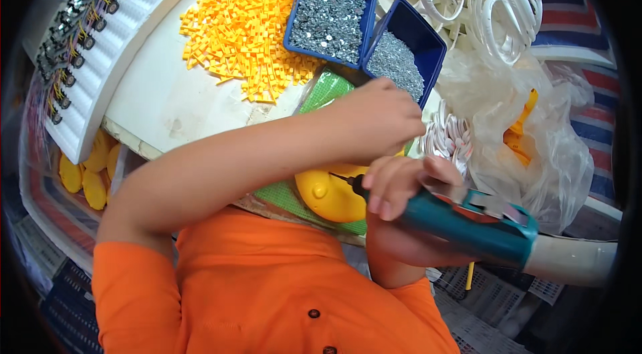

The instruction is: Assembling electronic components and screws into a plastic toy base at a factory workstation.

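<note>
My left arm reaches across to the right, and my left hand (382, 120) hangs in front of the blue bin of small screws (398, 59). Its fingers are curled closed; whatever they may hold is hidden. In my right hand (394, 183) is a teal electric screwdriver (461, 223), lying almost level with its thin bit pointing left. Beneath the bit lies a rounded yellow plastic part (324, 195) with a raised knob, partly covered by my hands. The part rests on a green textured mat (277, 195) at the table's near edge.
Left of the bins is a heap of small yellow plastic pieces (247, 29). Another blue bin (328, 23) holds silvery metal bits. A white ridged tray (144, 26) carries wired components at left. White plastic rings (495, 6), a clear bag (535, 133) and bundled white wires (447, 136) crowd the right.
</note>
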A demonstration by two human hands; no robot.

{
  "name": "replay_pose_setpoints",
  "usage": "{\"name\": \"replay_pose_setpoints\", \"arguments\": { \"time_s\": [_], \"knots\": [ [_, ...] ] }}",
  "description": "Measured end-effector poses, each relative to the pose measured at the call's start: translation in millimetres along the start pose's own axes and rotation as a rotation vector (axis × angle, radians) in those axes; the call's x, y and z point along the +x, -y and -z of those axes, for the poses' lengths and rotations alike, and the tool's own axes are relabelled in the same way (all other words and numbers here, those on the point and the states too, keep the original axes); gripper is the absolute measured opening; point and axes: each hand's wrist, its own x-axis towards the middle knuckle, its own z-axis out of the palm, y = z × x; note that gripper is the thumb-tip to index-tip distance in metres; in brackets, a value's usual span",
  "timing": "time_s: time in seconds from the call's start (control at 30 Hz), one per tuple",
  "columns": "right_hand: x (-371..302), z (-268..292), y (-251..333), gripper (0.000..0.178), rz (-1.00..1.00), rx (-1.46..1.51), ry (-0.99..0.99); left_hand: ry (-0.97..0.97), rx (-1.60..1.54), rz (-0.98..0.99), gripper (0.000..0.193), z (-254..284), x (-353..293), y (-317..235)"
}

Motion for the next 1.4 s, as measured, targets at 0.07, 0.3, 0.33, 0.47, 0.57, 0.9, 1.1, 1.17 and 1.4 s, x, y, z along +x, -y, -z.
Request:
{"name": "replay_pose_setpoints", "arguments": {
  "time_s": [0.07, 0.3, 0.33, 0.47, 0.57, 0.9, 1.1, 1.17, 1.4],
  "knots": [
    [2.8, 0.3, 11.6, 0.098, 0.084, 0.010, -0.001, -0.229, -0.135, 0.025, 0.020, 17.0, -11.2, -0.4],
    [-2.6, 2.5, 23.8, 0.094, 0.082, 0.000, -0.036, -0.013, -0.182, 0.187, 0.025, 64.6, -84.4, -41.1],
    [-2.8, 1.8, 25.4, 0.094, 0.080, 0.004, -0.035, 0.017, -0.163, 0.168, 0.022, 60.9, -84.1, -45.2],
    [0.6, 1.4, 26.2, 0.091, 0.066, 0.044, -0.017, -0.008, -0.088, 0.194, 0.019, 55.3, -93.0, -51.6],
    [2.9, 5.0, 28.9, 0.092, 0.072, 0.041, -0.012, -0.052, 0.007, 0.242, 0.018, 75.6, -110.8, -62.3],
    [9.1, 34.8, 29.3, 0.091, 0.071, 0.083, -0.099, -0.438, 0.259, 0.808, 0.014, 124.8, -263.3, -96.4],
    [13.6, 34.6, 29.3, 0.091, 0.073, 0.079, -0.084, -0.001, 0.362, 1.204, 0.013, 67.3, -405.9, -80.1],
    [12.0, 38.6, 33.8, 0.091, 0.083, 0.018, -0.060, 0.473, 0.435, 1.308, 0.022, 62.0, -429.5, -69.7],
    [11.2, 41.1, 27.0, 0.089, 0.078, 0.011, -0.217, 0.129, 0.312, 0.900, 0.015, 135.5, -258.4, -90.3]
  ]
}}
